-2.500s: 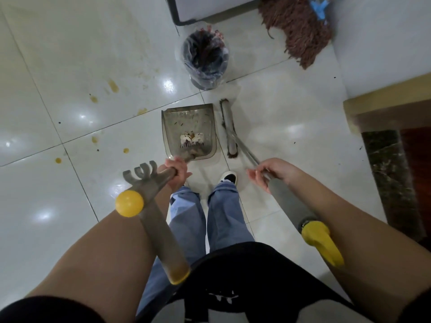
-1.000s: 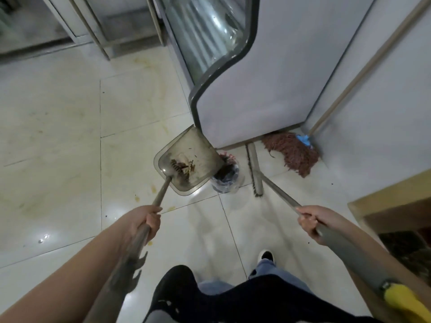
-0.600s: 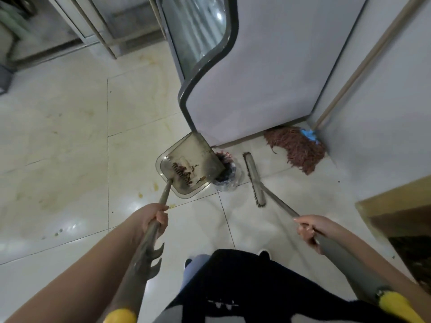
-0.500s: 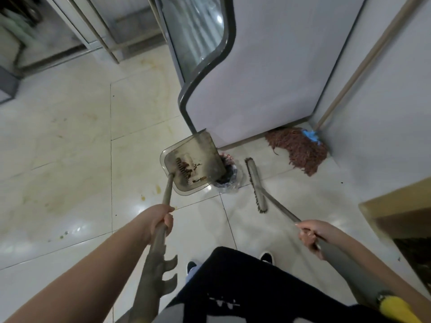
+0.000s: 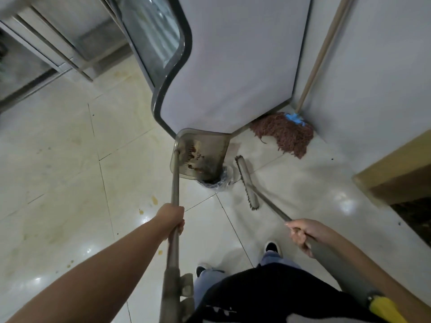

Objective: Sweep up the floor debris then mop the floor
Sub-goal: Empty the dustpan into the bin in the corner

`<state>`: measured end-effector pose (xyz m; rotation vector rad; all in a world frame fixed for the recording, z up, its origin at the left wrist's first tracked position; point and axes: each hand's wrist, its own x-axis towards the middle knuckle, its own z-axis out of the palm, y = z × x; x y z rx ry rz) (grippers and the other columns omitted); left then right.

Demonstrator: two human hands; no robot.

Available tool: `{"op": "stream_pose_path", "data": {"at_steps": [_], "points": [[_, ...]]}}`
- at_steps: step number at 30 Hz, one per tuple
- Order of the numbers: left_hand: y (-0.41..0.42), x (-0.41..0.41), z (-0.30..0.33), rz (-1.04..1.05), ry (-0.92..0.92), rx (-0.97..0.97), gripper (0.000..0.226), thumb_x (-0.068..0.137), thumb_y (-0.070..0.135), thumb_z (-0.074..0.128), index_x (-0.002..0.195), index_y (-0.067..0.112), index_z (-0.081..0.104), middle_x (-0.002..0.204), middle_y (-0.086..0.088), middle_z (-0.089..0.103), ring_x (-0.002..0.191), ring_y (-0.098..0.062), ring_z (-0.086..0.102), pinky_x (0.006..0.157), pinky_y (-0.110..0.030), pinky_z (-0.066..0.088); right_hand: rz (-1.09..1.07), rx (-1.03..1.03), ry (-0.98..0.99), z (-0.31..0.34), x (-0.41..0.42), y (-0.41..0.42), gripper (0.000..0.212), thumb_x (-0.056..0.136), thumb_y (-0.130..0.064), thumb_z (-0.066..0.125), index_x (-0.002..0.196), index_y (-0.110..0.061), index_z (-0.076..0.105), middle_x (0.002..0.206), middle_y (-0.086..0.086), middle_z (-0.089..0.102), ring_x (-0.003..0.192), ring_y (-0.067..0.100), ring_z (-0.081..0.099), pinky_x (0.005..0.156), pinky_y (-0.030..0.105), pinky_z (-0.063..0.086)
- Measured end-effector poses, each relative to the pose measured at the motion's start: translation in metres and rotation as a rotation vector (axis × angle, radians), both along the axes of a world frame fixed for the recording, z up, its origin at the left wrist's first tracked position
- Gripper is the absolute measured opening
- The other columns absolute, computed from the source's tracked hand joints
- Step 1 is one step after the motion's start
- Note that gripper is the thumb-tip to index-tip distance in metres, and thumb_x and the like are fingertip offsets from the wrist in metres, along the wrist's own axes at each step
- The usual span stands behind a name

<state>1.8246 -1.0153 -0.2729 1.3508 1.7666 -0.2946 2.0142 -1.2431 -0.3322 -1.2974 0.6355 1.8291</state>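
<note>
Nearest, person's own legs: dark top, blue jeans, two dark shoes with white trim (image 5: 271, 247) on the pale tiled floor (image 5: 58, 171).

Left hand (image 5: 171, 219): grip is curled tight round the grey dustpan handle (image 5: 175, 190), about midway up the pole. Lower down the same pole a comb-like toothed piece (image 5: 186, 290) sticks out, close to the camera.

Right hand (image 5: 302, 233): grip is curled round the broom handle (image 5: 268, 202), where the thin metal shaft meets the thicker grey sleeve. Yellow end cap (image 5: 386, 311) at bottom right.

Broom head (image 5: 247, 183) lies on the floor, bristles down, just right of the bin and apart from it.

Dustpan (image 5: 201, 156) is lifted off the floor and tilted, lower edge over the mouth of the small bin (image 5: 215, 181), which has a clear plastic liner. Brown debris (image 5: 193, 157) sits on the pan's inner face; cannot tell if any is falling.

Floor: yellowish stains (image 5: 154, 200) left of the left hand, a few dark specks to the right.

Further back: mop (image 5: 284, 132), reddish-brown strings spread on the floor, blue collar, wooden pole leaning up the wall (image 5: 373, 66) in the corner. White cabinet (image 5: 233, 66) with dark-edged curved glass front stands directly behind the dustpan. Tan-topped ledge at right edge. Metal shelving frame (image 5: 46, 47) at far left.
</note>
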Motion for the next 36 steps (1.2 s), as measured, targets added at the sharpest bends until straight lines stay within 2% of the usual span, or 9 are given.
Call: {"op": "stream_pose_path", "data": {"at_steps": [4,7,10,21,27,31,36], "points": [[0.005,-0.003,-0.003,-0.077,0.053,0.039,0.026,0.092,0.002,0.037,0.065,0.004,0.038,0.033,-0.007,0.042,0.015,-0.012,0.034,0.025,-0.010,0.026,0.006,0.011,-0.034,0.002,0.000,0.002,0.044,0.103,-0.014,0.031,0.059,-0.013,0.031,0.027,-0.001,0.030,0.014,0.003,0.028,0.020,0.009,0.023],[0.011,-0.017,-0.008,-0.195,0.150,0.119,0.022,0.094,0.011,0.041,0.074,0.003,0.039,0.058,-0.009,0.047,0.030,-0.014,0.046,0.028,-0.016,0.032,0.035,-0.004,-0.032,0.002,0.001,0.008,0.045,0.102,-0.016,0.032,0.058,-0.014,0.032,0.027,-0.002,0.030,0.014,0.004,0.028,0.020,0.010,0.024],[0.015,-0.031,-0.011,-0.288,0.222,0.173,0.019,0.095,0.022,0.042,0.090,0.004,0.040,0.070,-0.006,0.048,0.045,-0.016,0.050,0.035,-0.021,0.035,0.102,-0.013,-0.038,0.005,0.002,0.016,0.044,0.103,-0.018,0.029,0.059,-0.015,0.030,0.024,-0.002,0.028,0.013,0.004,0.027,0.019,0.010,0.022],[0.036,-0.047,-0.005,-0.354,0.268,0.227,0.023,0.095,0.028,0.042,0.096,0.005,0.043,0.073,-0.005,0.051,0.050,-0.017,0.053,0.037,-0.023,0.038,0.278,0.017,-0.083,0.012,0.002,0.048,0.046,0.104,-0.022,0.022,0.059,-0.015,0.025,0.021,-0.002,0.023,0.011,0.004,0.022,0.018,0.014,0.021],[0.039,-0.060,-0.003,-0.490,0.340,0.289,0.024,0.096,0.031,0.041,0.089,0.008,0.038,0.065,-0.005,0.051,0.045,-0.017,0.051,0.036,-0.023,0.038,0.237,-0.010,-0.080,0.014,0.000,0.054,0.046,0.104,-0.017,0.024,0.058,-0.014,0.027,0.020,-0.002,0.023,0.010,0.004,0.020,0.018,0.013,0.020],[0.041,-0.064,0.000,-0.512,0.333,0.307,0.024,0.096,0.031,0.042,0.090,0.008,0.041,0.064,-0.004,0.052,0.044,-0.018,0.052,0.040,-0.024,0.044,0.164,-0.008,-0.093,0.015,-0.002,0.049,0.046,0.103,-0.014,0.026,0.057,-0.014,0.027,0.022,-0.002,0.024,0.011,0.004,0.021,0.018,0.010,0.016],[0.038,-0.077,0.003,-0.500,0.342,0.331,0.022,0.095,0.031,0.044,0.092,0.010,0.043,0.066,-0.004,0.053,0.045,-0.018,0.052,0.040,-0.022,0.041,0.161,-0.006,-0.108,0.013,-0.003,0.045,0.046,0.103,-0.013,0.028,0.057,-0.015,0.027,0.023,-0.002,0.024,0.012,0.004,0.022,0.019,0.010,0.018]]}}
